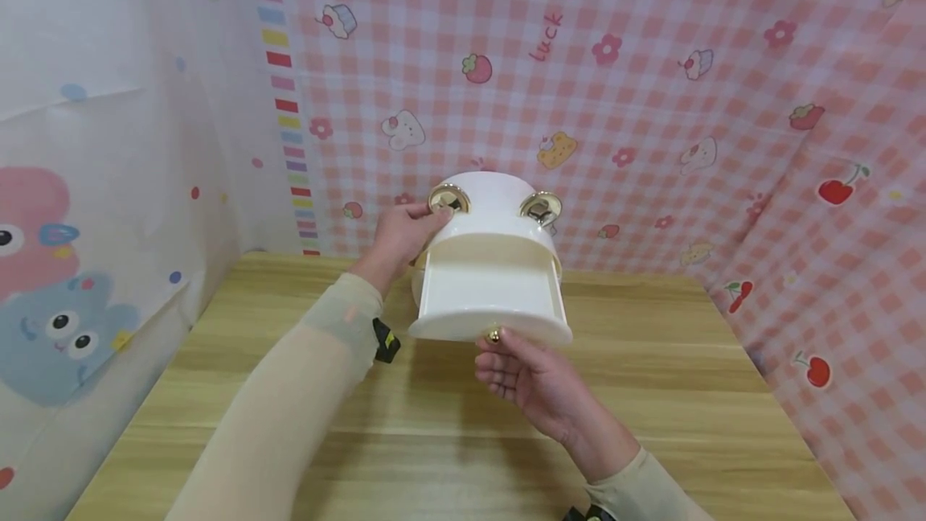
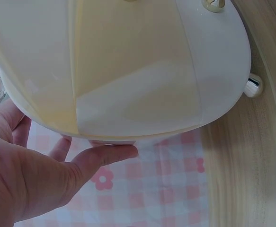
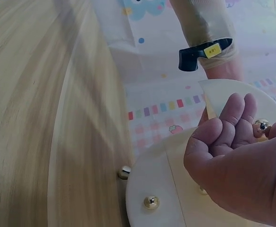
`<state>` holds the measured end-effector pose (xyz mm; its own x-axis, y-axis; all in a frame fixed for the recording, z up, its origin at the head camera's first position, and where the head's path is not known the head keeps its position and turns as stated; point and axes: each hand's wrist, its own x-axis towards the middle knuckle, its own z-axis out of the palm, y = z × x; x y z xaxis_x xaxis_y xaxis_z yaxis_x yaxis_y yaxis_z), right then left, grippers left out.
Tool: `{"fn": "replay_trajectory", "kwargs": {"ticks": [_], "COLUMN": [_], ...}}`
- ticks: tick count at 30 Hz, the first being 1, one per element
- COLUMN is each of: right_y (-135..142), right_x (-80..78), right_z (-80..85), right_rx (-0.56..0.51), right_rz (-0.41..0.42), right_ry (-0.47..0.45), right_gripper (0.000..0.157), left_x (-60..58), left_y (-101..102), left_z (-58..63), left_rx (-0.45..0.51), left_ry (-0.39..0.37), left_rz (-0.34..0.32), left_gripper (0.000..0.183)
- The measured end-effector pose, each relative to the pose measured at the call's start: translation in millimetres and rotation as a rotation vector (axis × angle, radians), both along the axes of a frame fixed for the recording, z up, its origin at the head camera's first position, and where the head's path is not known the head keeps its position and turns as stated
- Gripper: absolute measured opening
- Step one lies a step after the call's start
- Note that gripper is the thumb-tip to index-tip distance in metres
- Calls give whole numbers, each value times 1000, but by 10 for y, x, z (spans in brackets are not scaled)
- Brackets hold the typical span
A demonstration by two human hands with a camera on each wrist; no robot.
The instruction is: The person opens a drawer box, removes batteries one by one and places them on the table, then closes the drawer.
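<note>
A white drawer box [image 1: 495, 201] with two gold-rimmed round eyes [image 1: 541, 208] on top stands on the table. Its upper drawer [image 1: 448, 325] is pulled out toward me, and its inside looks bare. My right hand [image 1: 538, 384] pinches the small gold knob [image 1: 494, 335] on the drawer front between thumb and index finger, the other fingers curled below. At the box's upper left, beside the left eye, my left hand [image 1: 403, 235] holds the side. In the left wrist view, one of its fingers [image 2: 111, 153] lies along the box's edge.
The wooden table [image 1: 651, 360] spreads around the box. Behind it hangs a pink checked cloth [image 1: 637, 103], with a white printed cloth [image 1: 145, 143] on the left. Lower on the box, the right wrist view shows gold balls [image 3: 151, 203].
</note>
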<state>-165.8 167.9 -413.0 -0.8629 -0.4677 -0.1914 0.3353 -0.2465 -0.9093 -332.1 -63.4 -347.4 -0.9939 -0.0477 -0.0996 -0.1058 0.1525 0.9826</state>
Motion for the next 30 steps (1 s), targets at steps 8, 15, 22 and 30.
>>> {"fn": "replay_trajectory", "kwargs": {"ticks": [8, 15, 22, 30], "right_y": [121, 345, 350, 120], "right_x": [85, -77, -693, -1024], "right_z": [228, 1036, 1241, 1133], "right_rx": [103, 395, 879, 1015], "right_rz": [202, 36, 104, 493], "right_ry": [154, 584, 703, 902], "right_gripper": [36, 28, 32, 26], "left_x": [2, 0, 7, -2], "left_y": [-1, -25, -13, 8], "left_z": [-22, -6, -4, -22], "left_rx": [0, -13, 11, -8], "left_ry": [20, 29, 29, 45], "left_rz": [-5, -18, -19, -6], "left_gripper": [44, 44, 43, 41]}}
